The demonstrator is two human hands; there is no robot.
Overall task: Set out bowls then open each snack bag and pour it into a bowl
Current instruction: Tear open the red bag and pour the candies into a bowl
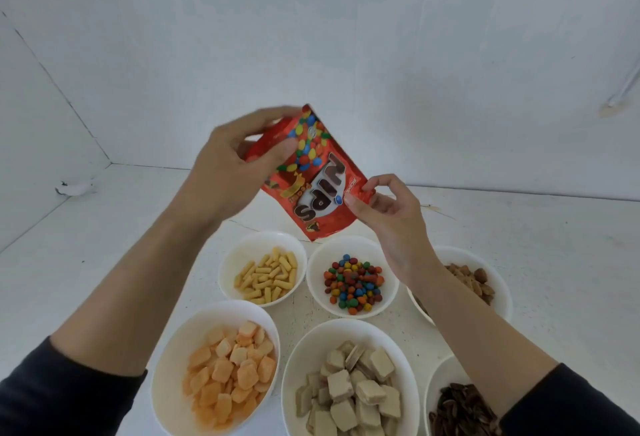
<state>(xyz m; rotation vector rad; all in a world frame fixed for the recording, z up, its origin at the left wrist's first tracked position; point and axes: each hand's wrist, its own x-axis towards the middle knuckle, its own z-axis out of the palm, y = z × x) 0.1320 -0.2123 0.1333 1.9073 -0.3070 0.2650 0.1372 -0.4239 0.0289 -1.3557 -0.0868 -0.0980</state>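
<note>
Pouring looks nearly done: bag point(311, 172) upended over the candy bowl point(346, 248), left hand point(232, 168) grasping its base, right hand point(384, 217) pinching a lower corner. Next, likely a shake to empty it.

The left hand point(235, 161) grips the upper end of an upside-down red candy bag point(311, 172) and the right hand point(391, 213) pinches its lower corner. On the table point(104, 245) below stand a candy bowl point(317, 262), a yellow-stick bowl point(239, 252), an orange-puff bowl point(180, 349) and a wafer bowl point(311, 342).
</note>
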